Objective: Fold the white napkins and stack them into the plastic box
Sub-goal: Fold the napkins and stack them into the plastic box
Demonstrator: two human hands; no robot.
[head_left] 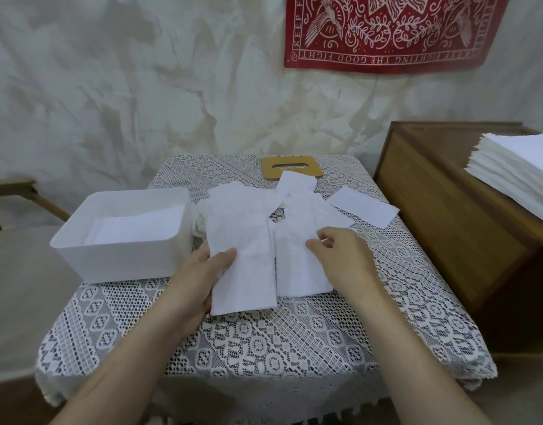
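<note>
Two hands are busy. The plastic box (116, 259) sits at nine o'clock. The left hand (199, 274) (the nearer one) holds the folded napkin (245, 271) by its left edge, thumb on top — its long side runs six to twelve, and the box lies at ten o'clock from it. The right hand (337, 256) curls on another napkin (297, 265) — pinching or not, I cannot tell.

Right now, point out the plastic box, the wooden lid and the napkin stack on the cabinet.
plastic box (119, 262): head view, its near front wall.
wooden lid (290, 159): head view, the strip above its slot.
napkin stack (518, 167): head view, the top sheet.
</note>
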